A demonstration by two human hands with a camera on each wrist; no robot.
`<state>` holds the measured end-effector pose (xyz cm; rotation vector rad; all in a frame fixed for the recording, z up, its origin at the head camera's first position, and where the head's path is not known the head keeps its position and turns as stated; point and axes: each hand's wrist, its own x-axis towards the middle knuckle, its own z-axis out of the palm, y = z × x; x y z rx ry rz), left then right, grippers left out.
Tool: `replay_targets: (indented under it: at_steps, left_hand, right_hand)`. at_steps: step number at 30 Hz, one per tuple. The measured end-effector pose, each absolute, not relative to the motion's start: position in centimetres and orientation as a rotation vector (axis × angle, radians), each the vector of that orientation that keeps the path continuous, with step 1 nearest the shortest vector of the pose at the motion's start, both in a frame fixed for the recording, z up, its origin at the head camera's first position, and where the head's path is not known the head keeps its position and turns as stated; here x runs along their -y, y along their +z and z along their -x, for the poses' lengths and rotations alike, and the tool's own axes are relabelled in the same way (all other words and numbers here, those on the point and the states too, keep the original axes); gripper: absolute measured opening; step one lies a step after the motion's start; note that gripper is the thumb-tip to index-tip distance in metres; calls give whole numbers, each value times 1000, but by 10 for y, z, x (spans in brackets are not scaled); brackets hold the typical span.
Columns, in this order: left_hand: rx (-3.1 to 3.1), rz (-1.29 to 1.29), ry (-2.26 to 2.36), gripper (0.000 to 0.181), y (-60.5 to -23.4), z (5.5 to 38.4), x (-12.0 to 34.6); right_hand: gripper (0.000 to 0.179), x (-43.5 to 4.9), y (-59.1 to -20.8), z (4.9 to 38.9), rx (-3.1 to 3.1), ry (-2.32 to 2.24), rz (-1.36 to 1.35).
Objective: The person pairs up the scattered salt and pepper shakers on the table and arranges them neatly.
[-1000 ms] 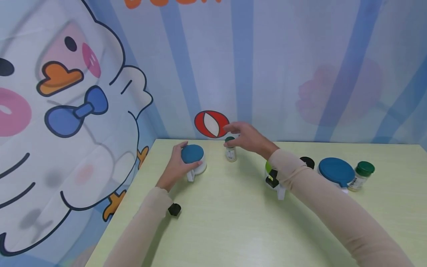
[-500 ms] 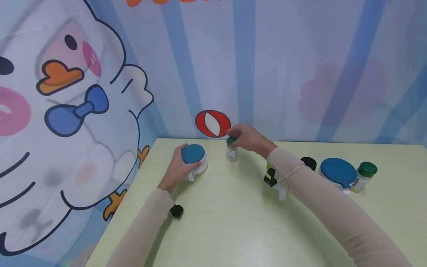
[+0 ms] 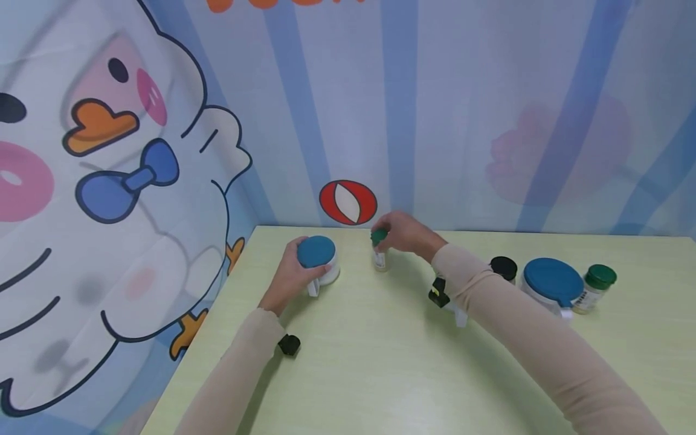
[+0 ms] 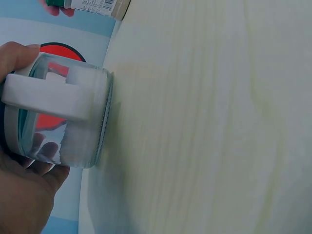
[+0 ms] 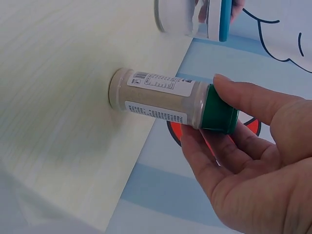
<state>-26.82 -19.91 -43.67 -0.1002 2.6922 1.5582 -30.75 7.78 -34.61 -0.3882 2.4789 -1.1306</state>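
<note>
My left hand (image 3: pixel 290 275) holds a clear jar (image 4: pixel 80 139) with a blue lid (image 3: pixel 316 251) and a white handle (image 4: pixel 46 97), thumb on one side and fingers round the other. White contents show through its wall. To its right, my right hand (image 3: pixel 405 232) pinches the green cap of a small seasoning bottle (image 5: pixel 156 97) between thumb and fingers. The bottle holds beige powder and has white printed labels. It is upright, its base right at the tabletop near the back edge.
To the right stand a black-capped bottle (image 3: pixel 503 267), a second blue-lidded jar (image 3: pixel 551 281) and a green-capped bottle (image 3: pixel 600 278). A white handle (image 3: pixel 460 316) juts out below my right sleeve, which hides the rest. A printed cartoon wall (image 3: pixel 446 121) rises behind the table (image 3: pixel 370 374).
My right hand has lowered and its fingers have come together on the bottle's green cap. The bottle has shifted slightly towards me. My left hand stays on the jar.
</note>
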Motion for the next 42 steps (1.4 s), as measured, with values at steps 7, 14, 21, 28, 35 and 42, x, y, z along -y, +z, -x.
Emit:
replay_targets:
  at_steps: [7, 14, 21, 28, 35, 42]
  left_hand:
    - [-2697, 107, 1562, 97, -437, 268, 198]
    - [-2692, 114, 1580, 100, -439, 268, 197]
    - [-2693, 121, 1599, 104, -441, 265, 197]
    - [-2780, 114, 1543, 99, -438, 261, 196]
    - [-2827, 128, 1510, 99, -438, 259, 196]
    - [-2850, 111, 1467, 98, -437, 256, 193]
  right_hand:
    - [42, -80, -346, 307, -2493, -1113, 404]
    - [39, -83, -347, 306, -2475, -1139, 418]
    - [37, -88, -345, 307, -2468, -1156, 460]
    - [37, -89, -342, 306, -2453, -1183, 426]
    - [38, -89, -337, 303, -2455, -1183, 438]
    - [39, -92, -333, 299, -2482, -1150, 478]
